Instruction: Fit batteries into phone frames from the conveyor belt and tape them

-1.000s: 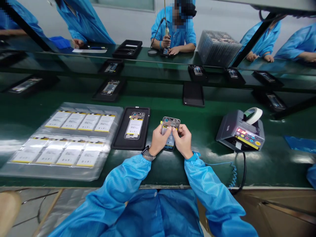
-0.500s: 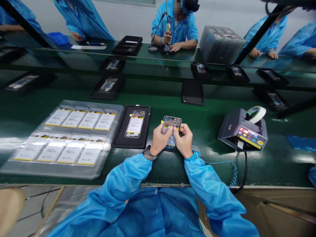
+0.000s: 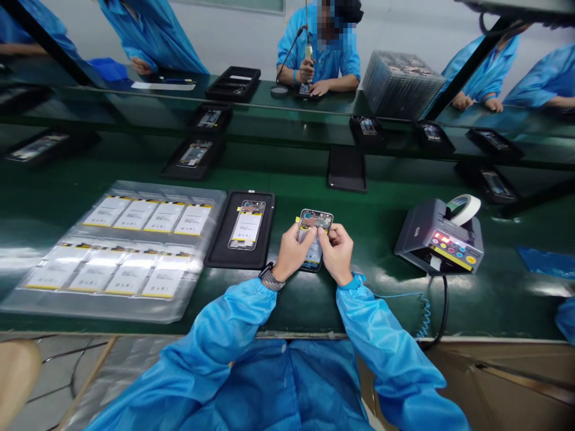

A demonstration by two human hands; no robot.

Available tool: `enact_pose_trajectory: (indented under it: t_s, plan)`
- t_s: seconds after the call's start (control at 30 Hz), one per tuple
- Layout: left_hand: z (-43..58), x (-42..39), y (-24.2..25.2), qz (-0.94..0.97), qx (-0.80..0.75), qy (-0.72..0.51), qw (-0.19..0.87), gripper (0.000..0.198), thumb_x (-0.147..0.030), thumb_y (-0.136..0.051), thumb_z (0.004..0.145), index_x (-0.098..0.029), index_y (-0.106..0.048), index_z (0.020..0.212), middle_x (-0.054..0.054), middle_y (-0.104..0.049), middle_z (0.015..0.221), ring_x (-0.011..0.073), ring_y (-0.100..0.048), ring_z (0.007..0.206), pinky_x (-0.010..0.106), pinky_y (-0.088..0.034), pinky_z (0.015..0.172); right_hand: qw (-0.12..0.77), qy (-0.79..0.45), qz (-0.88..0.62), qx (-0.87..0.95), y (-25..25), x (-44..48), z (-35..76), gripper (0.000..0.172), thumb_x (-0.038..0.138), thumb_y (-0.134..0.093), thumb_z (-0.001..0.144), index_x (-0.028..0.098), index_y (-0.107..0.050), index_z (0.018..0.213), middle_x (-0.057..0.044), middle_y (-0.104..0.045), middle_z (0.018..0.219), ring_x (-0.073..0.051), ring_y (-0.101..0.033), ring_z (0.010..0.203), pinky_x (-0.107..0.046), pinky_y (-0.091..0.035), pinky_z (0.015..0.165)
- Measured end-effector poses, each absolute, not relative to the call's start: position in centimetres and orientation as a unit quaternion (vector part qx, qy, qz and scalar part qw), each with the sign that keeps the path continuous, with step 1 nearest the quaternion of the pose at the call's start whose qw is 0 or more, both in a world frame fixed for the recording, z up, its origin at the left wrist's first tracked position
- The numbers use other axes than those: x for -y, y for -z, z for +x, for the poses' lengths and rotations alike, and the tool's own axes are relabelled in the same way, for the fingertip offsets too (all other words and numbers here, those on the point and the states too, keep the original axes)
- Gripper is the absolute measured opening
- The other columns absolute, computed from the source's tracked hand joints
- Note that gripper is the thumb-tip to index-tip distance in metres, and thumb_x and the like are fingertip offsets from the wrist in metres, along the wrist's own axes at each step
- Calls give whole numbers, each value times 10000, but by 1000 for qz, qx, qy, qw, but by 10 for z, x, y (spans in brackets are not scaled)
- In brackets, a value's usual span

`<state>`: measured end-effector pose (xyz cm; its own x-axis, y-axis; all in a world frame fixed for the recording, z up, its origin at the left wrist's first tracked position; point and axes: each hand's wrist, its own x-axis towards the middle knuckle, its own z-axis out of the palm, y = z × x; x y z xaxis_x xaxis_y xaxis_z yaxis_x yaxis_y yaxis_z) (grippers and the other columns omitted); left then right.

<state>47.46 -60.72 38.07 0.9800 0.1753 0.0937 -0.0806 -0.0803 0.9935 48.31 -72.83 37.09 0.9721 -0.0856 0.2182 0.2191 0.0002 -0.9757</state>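
An opened phone [image 3: 313,255] with its inner parts showing lies between my hands, its top edge away from me. My left hand [image 3: 291,250] grips its left side, the thumb pressing on the upper middle. From the right, my right hand [image 3: 336,252] holds the other side, its thumb beside the left one. A yellow tab sticks out at the phone's upper left. Both thumbs and fingers hide part of the inside. Left of my hands, a second opened phone [image 3: 246,226] with a white battery rests in a black tray [image 3: 220,254].
A clear plastic sheet [image 3: 157,311] with rows of batteries [image 3: 159,280] lies at left. On the right stands a tape dispenser [image 3: 442,239] with a cable. An empty-looking black tray [image 3: 347,169] lies ahead, below a shelf. A co-worker [image 3: 314,72] uses a hanging screwdriver [image 3: 308,54] opposite.
The view has shifted slightly. My hands and the phone keep nearly the same grip and place, the thumbs still pressed on the phone. Black trays at the back have slid slightly left.
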Motion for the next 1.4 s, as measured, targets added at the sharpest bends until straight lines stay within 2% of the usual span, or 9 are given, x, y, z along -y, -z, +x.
enact_pose_trajectory:
  t_s: [0.27,0.47,0.57,0.67,0.8,0.93,1.13,1.27,1.4]
  plan:
    - [473,606,-378,767,-30,-137,627,273,-395,-648,870,-136,-704,935,27,-682,781,145,-566,682,241,-458,653,695,121,-706,61,-370,728,482,286,476,-684,895,207,-588,890,11,-612,695,-141,-527,596,-265,-414,569]
    - [474,612,-376,725,-64,-96,680,295,-406,-664,824,-126,-715,904,52,-708,817,165,-601,714,248,-464,626,683,133,-717,52,-371,728,481,288,470,-683,873,204,-573,863,-7,-654,738,-143,-559,613,-266,-432,578]
    - [478,613,-371,689,-88,-44,718,363,-465,-700,794,-122,-719,910,69,-720,832,174,-622,709,253,-472,604,701,104,-705,26,-367,729,486,324,494,-706,834,204,-561,833,-3,-644,704,-139,-554,581,-257,-431,543]
    - [483,610,-367,644,-115,32,756,485,-576,-765,718,-127,-718,895,62,-705,757,161,-601,612,245,-443,528,719,61,-692,9,-365,728,493,379,542,-728,795,201,-564,801,16,-612,634,-127,-529,526,-242,-414,499]
    - [488,605,-370,605,-138,79,780,589,-675,-779,674,-128,-717,882,49,-695,727,136,-596,573,215,-431,488,716,57,-695,-15,-375,737,496,417,596,-699,806,190,-606,823,28,-599,572,-123,-546,497,-230,-438,486]
    - [489,602,-377,582,-165,103,790,584,-675,-799,653,-134,-673,832,18,-662,675,119,-589,521,208,-464,465,703,143,-688,-107,-390,784,469,340,507,-700,809,176,-625,840,9,-639,574,-127,-583,481,-228,-474,489]
    - [486,603,-378,571,-167,114,795,556,-640,-805,662,-140,-658,856,33,-680,700,145,-628,533,225,-502,449,614,335,-662,-269,-404,901,412,291,417,-754,696,155,-655,778,-4,-632,525,-128,-553,404,-222,-434,416]
    - [483,607,-376,588,-162,107,785,535,-630,-790,680,-139,-654,842,32,-674,690,141,-618,515,225,-496,438,593,283,-689,-306,-412,941,408,333,433,-814,646,146,-653,694,-55,-654,532,-139,-558,394,-209,-381,360]
    - [482,607,-377,590,-181,100,780,523,-629,-772,701,-143,-650,852,15,-644,653,140,-603,489,235,-496,431,609,223,-695,-311,-418,944,418,336,420,-830,618,134,-657,644,-84,-671,552,-139,-577,396,-193,-384,349]
